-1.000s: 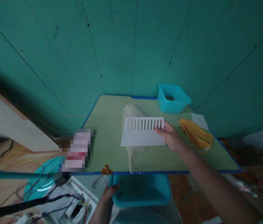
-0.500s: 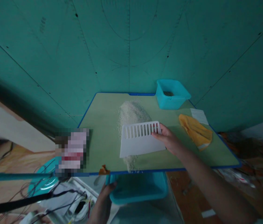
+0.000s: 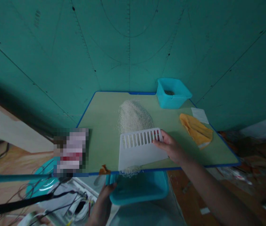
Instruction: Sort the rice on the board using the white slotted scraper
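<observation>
My right hand (image 3: 169, 145) grips the right end of a white slotted plastic scraper (image 3: 140, 157), thumb across its slots. The scraper's lower edge lies near the front edge of the table. Ahead of that edge, a small heap of white grains (image 3: 131, 171), which look like rice, sits at the rim. Behind the scraper a larger pile of the same grains (image 3: 134, 116) is spread on the tabletop. Under the front edge my left hand (image 3: 106, 193) holds a turquoise plastic basin (image 3: 139, 199) by its left side. Shadow obscures the inside of the basin.
A blue-edged green table (image 3: 102, 125) stands against the green wall. At its back right is a turquoise bin (image 3: 173, 100) with something dark inside. An orange cloth (image 3: 196, 130) and white paper (image 3: 200, 115) lie on the right. Cables (image 3: 74, 197) clutter the lower left.
My right hand has drawn the scraper toward the front edge, pushing grains to the rim above the basin. My left hand and the basin stay almost in place.
</observation>
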### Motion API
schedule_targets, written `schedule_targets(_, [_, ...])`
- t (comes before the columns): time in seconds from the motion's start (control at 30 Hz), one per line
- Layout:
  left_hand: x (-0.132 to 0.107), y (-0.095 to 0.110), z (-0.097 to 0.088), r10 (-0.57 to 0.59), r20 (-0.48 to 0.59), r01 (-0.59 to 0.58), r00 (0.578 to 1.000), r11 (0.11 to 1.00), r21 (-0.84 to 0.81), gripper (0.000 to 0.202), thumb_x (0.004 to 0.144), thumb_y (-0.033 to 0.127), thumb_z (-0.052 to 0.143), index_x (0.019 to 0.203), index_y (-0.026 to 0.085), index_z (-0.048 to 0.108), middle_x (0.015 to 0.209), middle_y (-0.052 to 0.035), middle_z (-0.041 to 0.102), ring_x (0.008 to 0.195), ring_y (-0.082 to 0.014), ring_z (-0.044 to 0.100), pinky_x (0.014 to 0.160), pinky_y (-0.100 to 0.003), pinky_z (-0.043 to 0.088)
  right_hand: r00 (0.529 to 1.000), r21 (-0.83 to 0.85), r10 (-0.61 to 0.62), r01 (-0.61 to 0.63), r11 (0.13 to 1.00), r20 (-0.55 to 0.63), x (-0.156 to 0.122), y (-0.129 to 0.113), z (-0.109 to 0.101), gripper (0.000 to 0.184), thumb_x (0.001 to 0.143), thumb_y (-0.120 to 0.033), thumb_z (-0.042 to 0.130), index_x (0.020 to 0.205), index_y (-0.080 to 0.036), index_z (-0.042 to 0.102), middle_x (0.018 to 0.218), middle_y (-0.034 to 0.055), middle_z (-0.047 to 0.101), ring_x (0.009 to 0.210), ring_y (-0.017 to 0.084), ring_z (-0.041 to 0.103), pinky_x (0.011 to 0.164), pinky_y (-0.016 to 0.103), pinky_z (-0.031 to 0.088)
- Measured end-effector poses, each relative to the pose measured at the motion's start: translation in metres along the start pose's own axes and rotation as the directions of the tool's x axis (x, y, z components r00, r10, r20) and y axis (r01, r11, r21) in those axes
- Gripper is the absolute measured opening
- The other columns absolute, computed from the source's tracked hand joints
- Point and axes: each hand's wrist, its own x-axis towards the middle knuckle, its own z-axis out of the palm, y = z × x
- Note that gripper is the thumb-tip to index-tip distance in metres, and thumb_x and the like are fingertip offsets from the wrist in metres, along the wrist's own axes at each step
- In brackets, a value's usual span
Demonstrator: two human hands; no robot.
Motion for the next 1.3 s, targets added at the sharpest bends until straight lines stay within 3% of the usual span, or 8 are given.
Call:
schedule_targets(0.3, [-0.008,0.009,0.014,-0.015,-0.002,0.014,1.000,0.999,-0.051,0.033,0.055,0.033,0.078,0.087,0.024,0.077,0.082,-0.0024,0.080,0.111,-0.0371,0.059,0.095,-0.044,0.047,0.998,0.012,-0.017,0.018,1.000,-0.056,-0.012,0.011,0.004,0.027,0.070,-0.029,0.067,0.095,-0.022,0.060,0.081,-0.0009,0.063,0.072,0.016,0.056,0.066,0.028,0.042])
schedule_targets(0.47, [-0.003,0.005,0.010,-0.004,-0.020,0.004,1.000,1.000,-0.026,0.029,0.056,0.033,0.077,0.083,0.023,0.076,0.086,-0.0038,0.080,0.115,-0.0364,0.056,0.097,-0.043,0.045,0.997,0.004,-0.047,0.047,0.999,-0.056,-0.018,0.015,0.003,0.026,0.072,-0.031,0.067,0.096,-0.023,0.060,0.083,0.0002,0.065,0.075,0.017,0.057,0.070,0.029,0.043])
schedule_targets(0.67, [0.018,0.000,0.003,-0.036,-0.048,0.036,0.998,0.999,-0.002,0.026,0.033,0.033,0.086,0.054,0.028,0.070,0.056,-0.0025,0.074,0.115,-0.0436,0.054,0.096,-0.051,0.044,0.993,0.044,-0.102,0.105,0.994,-0.062,-0.020,0.020,-0.001,0.024,0.074,-0.031,0.068,0.097,-0.024,0.061,0.087,-0.0009,0.066,0.079,0.016,0.058,0.076,0.028,0.042])
schedule_targets(0.87, [0.006,-0.001,0.007,0.030,-0.012,-0.030,0.999,0.999,0.012,0.029,0.060,0.034,0.074,0.088,0.026,0.076,0.094,-0.0010,0.079,0.115,-0.0353,0.056,0.101,-0.046,0.040,0.972,0.198,-0.128,0.168,0.966,-0.199,-0.018,0.027,-0.003,0.030,0.072,-0.032,0.071,0.099,-0.027,0.060,0.081,-0.0031,0.066,0.071,0.015,0.057,0.072,0.027,0.043])
schedule_targets(1.1, [0.000,0.000,0.009,-0.001,0.004,0.001,1.000,1.000,-0.001,0.029,0.060,0.033,0.074,0.088,0.027,0.077,0.092,-0.0003,0.079,0.116,-0.0341,0.056,0.100,-0.044,0.041,0.984,0.048,-0.093,0.101,0.994,-0.155,-0.021,0.023,-0.001,0.025,0.071,-0.034,0.072,0.093,-0.024,0.064,0.083,-0.0015,0.067,0.077,0.017,0.058,0.075,0.029,0.042])
schedule_targets(1.3, [-0.001,0.001,0.006,-0.006,-0.005,0.006,1.000,1.000,-0.004,0.028,0.057,0.033,0.076,0.085,0.026,0.077,0.088,-0.0023,0.080,0.113,-0.0366,0.058,0.096,-0.047,0.045,0.978,0.044,-0.113,0.123,0.991,-0.178,-0.014,0.014,-0.002,0.027,0.067,-0.034,0.074,0.089,-0.023,0.065,0.082,-0.0013,0.068,0.075,0.016,0.058,0.071,0.028,0.043])
